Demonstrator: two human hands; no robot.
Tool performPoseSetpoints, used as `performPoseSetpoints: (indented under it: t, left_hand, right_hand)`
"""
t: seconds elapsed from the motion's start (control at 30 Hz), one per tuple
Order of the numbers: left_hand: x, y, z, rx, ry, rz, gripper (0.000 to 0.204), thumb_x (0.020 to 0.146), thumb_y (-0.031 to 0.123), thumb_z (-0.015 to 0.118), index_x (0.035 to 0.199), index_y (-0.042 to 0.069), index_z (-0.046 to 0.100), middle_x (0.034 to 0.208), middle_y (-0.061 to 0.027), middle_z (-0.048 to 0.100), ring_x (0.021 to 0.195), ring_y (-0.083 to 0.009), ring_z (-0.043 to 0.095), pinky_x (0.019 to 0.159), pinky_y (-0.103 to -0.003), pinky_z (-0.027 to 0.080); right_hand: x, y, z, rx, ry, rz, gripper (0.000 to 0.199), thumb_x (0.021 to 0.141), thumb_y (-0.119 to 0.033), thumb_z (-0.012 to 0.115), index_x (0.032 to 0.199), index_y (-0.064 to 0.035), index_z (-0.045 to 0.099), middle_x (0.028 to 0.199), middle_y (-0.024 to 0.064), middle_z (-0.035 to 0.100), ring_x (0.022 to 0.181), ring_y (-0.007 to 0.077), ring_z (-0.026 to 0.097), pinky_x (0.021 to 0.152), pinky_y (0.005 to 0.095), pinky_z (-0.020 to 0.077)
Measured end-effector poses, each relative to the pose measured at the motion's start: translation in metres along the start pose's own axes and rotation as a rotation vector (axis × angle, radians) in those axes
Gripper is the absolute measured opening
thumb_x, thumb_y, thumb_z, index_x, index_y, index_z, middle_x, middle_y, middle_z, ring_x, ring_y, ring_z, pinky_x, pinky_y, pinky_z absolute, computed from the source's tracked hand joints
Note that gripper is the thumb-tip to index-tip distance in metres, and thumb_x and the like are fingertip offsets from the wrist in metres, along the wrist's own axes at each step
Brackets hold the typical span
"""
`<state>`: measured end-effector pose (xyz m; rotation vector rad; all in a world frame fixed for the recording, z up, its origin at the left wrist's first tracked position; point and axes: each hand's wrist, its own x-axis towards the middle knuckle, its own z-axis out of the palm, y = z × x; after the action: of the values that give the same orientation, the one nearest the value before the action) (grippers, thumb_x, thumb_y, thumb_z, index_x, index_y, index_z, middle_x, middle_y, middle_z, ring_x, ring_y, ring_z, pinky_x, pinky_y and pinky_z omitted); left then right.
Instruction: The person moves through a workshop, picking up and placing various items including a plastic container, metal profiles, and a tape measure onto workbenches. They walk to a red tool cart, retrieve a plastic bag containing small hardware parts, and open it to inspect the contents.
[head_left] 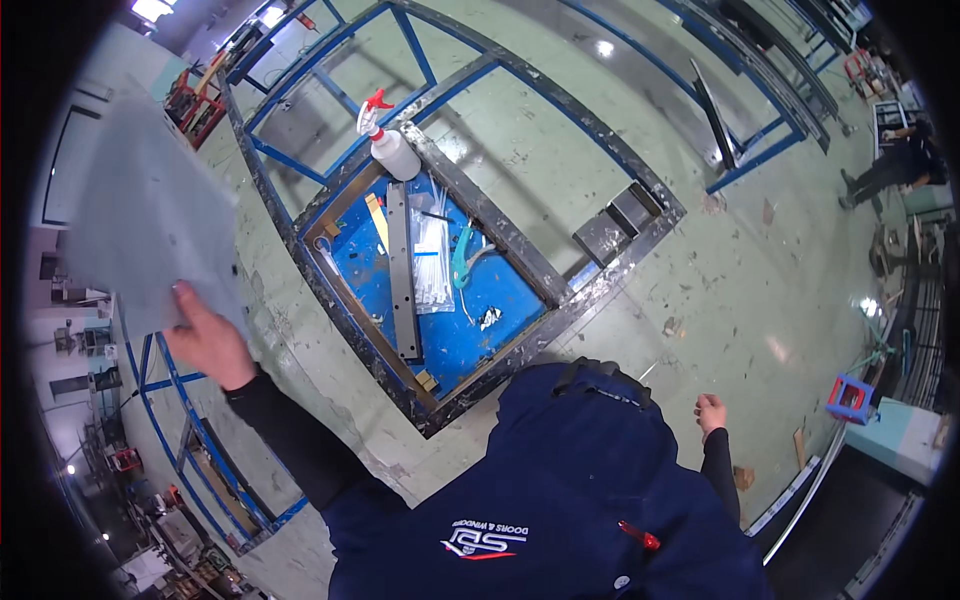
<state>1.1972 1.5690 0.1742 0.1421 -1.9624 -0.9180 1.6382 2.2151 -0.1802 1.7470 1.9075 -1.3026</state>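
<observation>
From up here I see my left hand (205,340) raised out to the left, fingers grasping the lower edge of a large grey sheet (145,215), thumb on its face; the sheet tilts up and away toward the upper left, blurred, and hangs past the left edge of the work frame (560,290). My right hand (711,412) hangs low at my right side, well apart from everything, fingers curled loosely into a fist on nothing that I can make out.

The frame is a metal rectangle of dark, paint-flecked bars standing over the pale green floor (640,180). In its near corner sits a blue panel (480,320). On that panel, a long grey metal bar (402,270) lies parallel to the left edge; just right of it is a clear bag of white cable ties (432,262), and beside the bag a teal-handled tool (461,258). A yellow strip (377,220) lies near the bar's far end. A white spray bottle (392,145) with a red trigger stands upright at the far corner of the panel, on the frame bar. Two small grey blocks (620,222) rest on the frame's right edge.

Another person (895,165) in dark clothes crouches far off at the upper right
</observation>
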Motion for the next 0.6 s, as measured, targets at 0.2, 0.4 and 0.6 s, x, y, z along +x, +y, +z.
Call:
performPoseSetpoints:
  t: [0.2, 0.4, 0.6]
  left_hand:
    - [-0.236, -0.07, 0.125, 0.059, -0.427, 0.151, 0.054, 0.081, -0.001, 0.047, 0.135, -0.003, 0.051, 0.137, -0.0254, 0.052, 0.131, -0.0386, 0.047, 0.111, -0.045, 0.035]
    - [-0.274, -0.05, 0.198, -0.003, -0.934, 0.276, 0.076, 0.081, 0.014, 0.073, 0.148, 0.009, 0.038, 0.143, -0.0189, 0.048, 0.129, -0.0321, 0.05, 0.106, -0.042, 0.041]
    - [-0.127, 0.075, 0.29, -0.21, -0.782, 0.077, 0.039, 0.097, 0.018, 0.06, 0.13, -0.002, 0.052, 0.114, -0.0146, 0.064, 0.105, -0.0207, 0.062, 0.093, -0.034, 0.048]
  right_hand:
    - [0.054, -0.022, 0.001, 0.083, 0.04, -0.275, 0.035, 0.091, -0.029, 0.064, 0.111, -0.0002, 0.064, 0.088, 0.0061, 0.066, 0.077, 0.015, 0.062, 0.065, 0.0309, 0.0504]
    - [0.036, -0.043, 0.012, -0.374, 0.005, -0.393, 0.033, 0.087, -0.028, 0.067, 0.108, -0.002, 0.067, 0.094, 0.0151, 0.071, 0.086, 0.0231, 0.068, 0.079, 0.0359, 0.0535]
    - [0.058, 0.008, 0.018, -0.147, -0.01, -0.184, 0.034, 0.083, -0.028, 0.066, 0.109, -0.0061, 0.07, 0.096, 0.0111, 0.073, 0.089, 0.0228, 0.069, 0.085, 0.0335, 0.0528]
